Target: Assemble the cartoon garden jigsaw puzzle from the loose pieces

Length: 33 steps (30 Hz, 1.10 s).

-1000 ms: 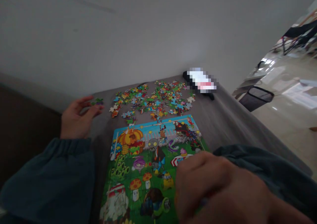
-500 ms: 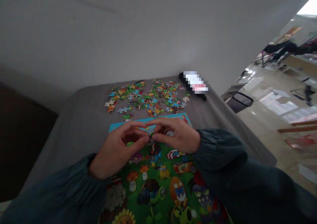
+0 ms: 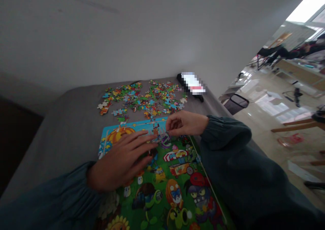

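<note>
Fingers [image 3: 170,128] of the right hand [image 3: 186,123] close together in a pinch on a small dark jigsaw piece [image 3: 167,136], which sits at the upper part of a largely assembled cartoon jigsaw puzzle [image 3: 165,186]. The left hand [image 3: 122,164] lies low over the puzzle's upper left area, its fingers [image 3: 139,142] spread apart and empty, with the tips just beside the pinched piece. Whether they touch the puzzle cannot be told. Dark teal sleeves [image 3: 228,138] cover both forearms. The puzzle lies on a grey cloth-covered surface [image 3: 71,115]. Beyond its far edge, a scatter of loose jigsaw pieces [image 3: 144,99] spreads across the cloth, close to the puzzle. Past those, near the wall, lies a black object with a blurred white and pink part [image 3: 191,84]. A black mesh wastebasket [image 3: 236,104] stands on the floor off the surface's right side.
</note>
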{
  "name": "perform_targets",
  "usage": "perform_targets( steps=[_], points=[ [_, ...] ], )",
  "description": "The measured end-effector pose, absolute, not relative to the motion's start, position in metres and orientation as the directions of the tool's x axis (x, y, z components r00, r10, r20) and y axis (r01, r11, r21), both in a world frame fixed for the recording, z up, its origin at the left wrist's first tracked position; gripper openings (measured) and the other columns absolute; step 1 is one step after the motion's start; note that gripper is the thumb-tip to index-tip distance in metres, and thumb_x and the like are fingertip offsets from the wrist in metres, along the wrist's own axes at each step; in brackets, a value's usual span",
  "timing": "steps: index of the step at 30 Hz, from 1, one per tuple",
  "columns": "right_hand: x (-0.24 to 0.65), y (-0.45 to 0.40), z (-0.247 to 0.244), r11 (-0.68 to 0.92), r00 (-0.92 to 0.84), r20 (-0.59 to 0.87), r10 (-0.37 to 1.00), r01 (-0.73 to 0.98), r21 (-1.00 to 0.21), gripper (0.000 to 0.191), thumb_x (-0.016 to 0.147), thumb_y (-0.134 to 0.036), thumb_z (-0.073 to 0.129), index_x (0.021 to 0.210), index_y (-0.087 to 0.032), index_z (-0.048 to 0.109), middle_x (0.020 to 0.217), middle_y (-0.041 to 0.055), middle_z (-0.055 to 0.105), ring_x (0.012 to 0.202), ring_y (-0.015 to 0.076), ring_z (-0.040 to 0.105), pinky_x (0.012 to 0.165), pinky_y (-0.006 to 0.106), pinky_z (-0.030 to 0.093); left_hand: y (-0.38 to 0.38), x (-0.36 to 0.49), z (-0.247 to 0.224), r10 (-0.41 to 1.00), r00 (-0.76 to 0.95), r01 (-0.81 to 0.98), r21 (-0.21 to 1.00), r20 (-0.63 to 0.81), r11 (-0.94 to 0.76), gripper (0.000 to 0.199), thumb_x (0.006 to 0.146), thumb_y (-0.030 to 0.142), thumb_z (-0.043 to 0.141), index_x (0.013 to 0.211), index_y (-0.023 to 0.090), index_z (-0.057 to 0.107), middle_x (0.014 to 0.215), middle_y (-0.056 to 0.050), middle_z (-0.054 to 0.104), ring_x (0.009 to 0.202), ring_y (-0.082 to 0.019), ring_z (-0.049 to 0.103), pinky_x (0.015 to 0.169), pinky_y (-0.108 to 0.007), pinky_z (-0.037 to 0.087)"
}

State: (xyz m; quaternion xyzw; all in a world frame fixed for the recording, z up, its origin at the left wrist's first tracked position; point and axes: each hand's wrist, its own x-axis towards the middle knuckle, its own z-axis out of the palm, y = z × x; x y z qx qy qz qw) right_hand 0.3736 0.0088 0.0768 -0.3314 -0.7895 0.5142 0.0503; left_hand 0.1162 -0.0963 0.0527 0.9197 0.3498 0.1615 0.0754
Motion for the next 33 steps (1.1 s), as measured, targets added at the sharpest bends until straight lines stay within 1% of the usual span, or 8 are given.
perform_targets(
  steps=[4,8,12,15,18,22,29,33],
  points=[
    [0.365,-0.002,0.076,0.247,-0.815,-0.321,0.482,0.478,-0.843,0.034,0.081,-0.006,0.061,0.113,-0.016,0.060,0.083,-0.0021,0.064,0.059,0.0064,0.061,0.057,0.019,0.049,-0.101,0.117,0.047,0.647,0.734,0.626,0.165,0.204,-0.762,0.034,0.098,0.031,0.049,0.131,0.028,0.058,0.145,0.000,0.053,0.136,-0.025,0.043,0.108,-0.046,0.042],
    [0.361,-0.007,0.076,0.269,-0.832,-0.380,0.405,0.505,-0.820,0.014,0.087,-0.013,0.060,0.100,-0.013,0.065,0.077,-0.0005,0.067,0.060,0.0081,0.064,0.061,0.021,0.051,-0.100,0.116,0.044,0.649,0.739,0.635,0.137,0.179,-0.760,0.034,0.099,0.030,0.048,0.131,0.028,0.058,0.146,0.002,0.052,0.136,-0.024,0.043,0.108,-0.046,0.042],
    [0.360,-0.008,0.078,0.405,-0.848,-0.320,0.422,0.493,-0.770,0.007,0.085,-0.017,0.064,0.090,-0.013,0.069,0.073,0.0000,0.069,0.065,0.0091,0.064,0.064,0.021,0.049,-0.100,0.120,0.044,0.641,0.744,0.633,0.107,0.188,-0.767,0.038,0.099,0.032,0.048,0.136,0.026,0.053,0.146,0.001,0.052,0.136,-0.026,0.042,0.106,-0.047,0.042],
    [0.360,-0.010,0.082,0.512,-0.842,-0.312,0.440,0.520,-0.683,0.010,0.084,-0.021,0.067,0.088,-0.013,0.072,0.071,0.0010,0.069,0.063,0.0093,0.060,0.060,0.020,0.044,-0.101,0.123,0.044,0.646,0.731,0.644,0.094,0.219,-0.760,0.042,0.099,0.031,0.047,0.140,0.023,0.049,0.144,-0.001,0.054,0.135,-0.027,0.043,0.105,-0.047,0.042],
    [0.358,-0.013,0.084,0.526,-0.786,-0.392,0.478,0.613,-0.589,0.015,0.085,-0.026,0.066,0.086,-0.012,0.073,0.071,0.0022,0.070,0.061,0.0096,0.058,0.056,0.020,0.039,-0.101,0.123,0.045,0.655,0.714,0.653,0.105,0.248,-0.750,0.042,0.099,0.028,0.046,0.140,0.023,0.049,0.142,-0.003,0.056,0.134,-0.026,0.044,0.105,-0.045,0.041],
    [0.357,-0.013,0.084,0.506,-0.715,-0.462,0.524,0.698,-0.507,0.022,0.086,-0.034,0.065,0.084,-0.014,0.074,0.075,0.0040,0.073,0.066,0.0113,0.061,0.056,0.021,0.039,-0.101,0.123,0.044,0.643,0.722,0.637,0.116,0.256,-0.762,0.039,0.098,0.029,0.049,0.137,0.024,0.054,0.141,-0.002,0.058,0.133,-0.025,0.045,0.106,-0.044,0.042],
    [0.357,-0.014,0.083,0.509,-0.694,-0.444,0.566,0.718,-0.474,0.020,0.084,-0.034,0.067,0.077,-0.016,0.072,0.074,0.0041,0.071,0.066,0.0125,0.060,0.056,0.022,0.038,-0.101,0.127,0.047,0.618,0.753,0.603,0.138,0.226,-0.786,0.036,0.099,0.030,0.047,0.133,0.025,0.057,0.141,-0.002,0.058,0.134,-0.025,0.045,0.106,-0.043,0.041],
    [0.359,-0.012,0.085,0.511,-0.717,-0.406,0.567,0.693,-0.509,0.019,0.082,-0.034,0.070,0.079,-0.016,0.068,0.071,0.0017,0.068,0.061,0.0107,0.056,0.055,0.022,0.036,-0.101,0.129,0.045,0.600,0.777,0.581,0.149,0.190,-0.800,0.038,0.100,0.032,0.046,0.136,0.024,0.054,0.141,-0.002,0.057,0.133,-0.025,0.046,0.107,-0.043,0.039]
  ],
)
